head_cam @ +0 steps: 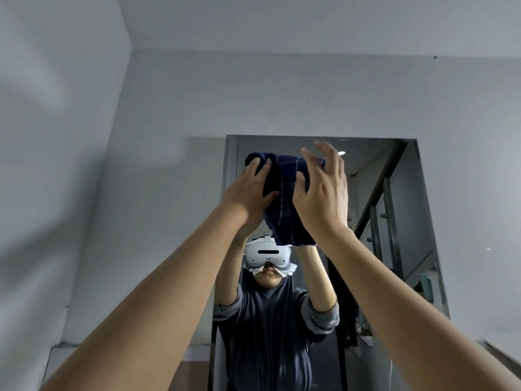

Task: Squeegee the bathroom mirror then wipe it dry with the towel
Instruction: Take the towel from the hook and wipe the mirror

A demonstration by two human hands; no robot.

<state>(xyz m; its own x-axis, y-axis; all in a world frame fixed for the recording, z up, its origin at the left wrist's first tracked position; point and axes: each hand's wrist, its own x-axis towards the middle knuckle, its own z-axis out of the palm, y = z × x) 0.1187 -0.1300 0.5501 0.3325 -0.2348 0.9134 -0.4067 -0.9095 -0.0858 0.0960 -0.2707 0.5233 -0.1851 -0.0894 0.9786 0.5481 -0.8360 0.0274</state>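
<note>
A tall mirror [394,221] hangs on the grey wall ahead. A bunched dark blue towel [282,198] with thin pale stripes is pressed against the mirror's upper part. My left hand [248,193] lies on the towel's left side, fingers wrapped over its top edge. My right hand [321,190] presses the towel's right side with its thumb on the cloth, while the fingers are spread and lifted above it. Both arms reach up from the bottom corners. No squeegee is in view.
The mirror reflects a person in a dark top with a white headset [266,253], arms raised, and a staircase railing [389,215] behind. Bare grey walls [70,165] flank the mirror; a wall corner runs up the left.
</note>
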